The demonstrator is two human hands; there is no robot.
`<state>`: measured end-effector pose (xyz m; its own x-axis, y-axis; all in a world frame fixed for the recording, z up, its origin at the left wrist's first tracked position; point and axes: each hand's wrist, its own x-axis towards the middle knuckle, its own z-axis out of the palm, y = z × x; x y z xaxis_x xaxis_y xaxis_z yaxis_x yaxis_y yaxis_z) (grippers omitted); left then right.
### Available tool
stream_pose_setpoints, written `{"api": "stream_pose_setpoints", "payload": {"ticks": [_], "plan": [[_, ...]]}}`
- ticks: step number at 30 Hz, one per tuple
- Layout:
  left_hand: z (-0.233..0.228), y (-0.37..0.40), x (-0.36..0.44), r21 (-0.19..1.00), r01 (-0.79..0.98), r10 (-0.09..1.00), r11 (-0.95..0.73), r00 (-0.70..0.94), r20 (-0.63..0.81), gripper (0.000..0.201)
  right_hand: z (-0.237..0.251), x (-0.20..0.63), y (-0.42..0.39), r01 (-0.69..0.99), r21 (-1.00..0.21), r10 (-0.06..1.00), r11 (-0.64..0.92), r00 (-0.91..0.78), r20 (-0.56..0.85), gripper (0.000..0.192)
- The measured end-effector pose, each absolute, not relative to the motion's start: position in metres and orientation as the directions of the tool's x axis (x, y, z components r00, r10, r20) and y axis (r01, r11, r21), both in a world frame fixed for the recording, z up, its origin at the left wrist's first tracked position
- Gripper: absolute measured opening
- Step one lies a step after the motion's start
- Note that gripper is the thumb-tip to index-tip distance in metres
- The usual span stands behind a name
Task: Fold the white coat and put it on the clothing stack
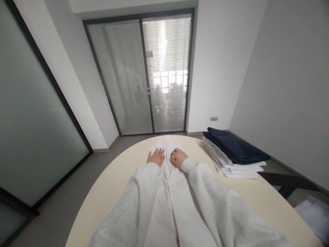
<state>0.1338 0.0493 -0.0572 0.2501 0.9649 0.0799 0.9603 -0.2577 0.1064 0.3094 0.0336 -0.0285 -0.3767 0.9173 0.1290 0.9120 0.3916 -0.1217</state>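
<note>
While the left hand spreads on white cloth, the right hand curls there, pinch unclear.

round cream table, white garment, folded fabric stack

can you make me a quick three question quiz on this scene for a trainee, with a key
1. Multiple choice: what colour is the top cloth of the folded stack?
a) red
b) navy
c) yellow

2. True or false: the left hand rests on the white cloth with its fingers spread.

3. Fill in: the folded stack lies on the person's ____ side of the table.

Key: 1 b; 2 true; 3 right.
</note>
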Motion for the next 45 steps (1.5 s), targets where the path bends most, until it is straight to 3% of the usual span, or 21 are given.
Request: {"api": "stream_pose_setpoints", "payload": {"ticks": [6, 12, 17, 21, 24, 27, 30, 35, 40, 45], "plan": [[-0.061, 0.052, 0.134, 0.115, 0.957, 0.961, -0.266, 0.255, 0.102, 0.050, -0.021, 0.288, 0.026, 0.961, -0.168, 0.969, 0.220, -0.235, -0.076, 0.044], [-0.060, 0.051, 0.133, 0.116, 0.954, 0.958, -0.276, 0.263, 0.119, 0.050, -0.026, 0.288, 0.035, 0.934, -0.257, 0.965, 0.249, -0.263, -0.020, 0.019], [-0.059, 0.048, 0.133, 0.115, 0.958, 0.963, -0.262, 0.250, 0.102, 0.050, -0.030, 0.284, 0.033, 0.920, -0.324, 0.975, 0.219, -0.214, 0.052, 0.024], [-0.054, 0.047, 0.134, 0.120, 0.961, 0.966, -0.251, 0.239, 0.102, 0.050, -0.041, 0.278, 0.026, 0.931, -0.270, 0.969, 0.245, -0.224, 0.107, 0.031], [-0.046, 0.046, 0.134, 0.133, 0.963, 0.971, -0.234, 0.239, -0.024, 0.055, -0.039, 0.281, 0.028, 0.927, -0.236, 0.955, 0.290, -0.265, 0.130, 0.030], [-0.042, 0.040, 0.133, 0.122, 0.939, 0.921, -0.322, 0.340, -0.188, 0.069, -0.032, 0.290, 0.030, 0.929, -0.227, 0.956, 0.293, -0.277, 0.099, 0.026], [-0.046, 0.030, 0.134, 0.090, 0.909, 0.879, -0.406, 0.416, -0.233, 0.078, -0.035, 0.299, 0.021, 0.916, -0.183, 0.934, 0.357, -0.355, 0.046, 0.033], [-0.059, 0.021, 0.139, 0.057, 0.925, 0.903, -0.375, 0.379, -0.201, 0.077, -0.062, 0.305, 0.004, 0.920, -0.066, 0.922, 0.386, -0.382, 0.066, 0.061], [-0.060, 0.015, 0.143, 0.075, 0.923, 0.921, -0.377, 0.382, -0.073, 0.068, -0.063, 0.309, 0.012, 0.904, -0.048, 0.904, 0.424, -0.420, 0.076, 0.061], [-0.046, 0.003, 0.138, 0.087, 0.920, 0.924, -0.381, 0.382, 0.006, 0.065, -0.043, 0.316, 0.006, 0.917, -0.082, 0.920, 0.390, -0.392, -0.014, 0.063]]}}
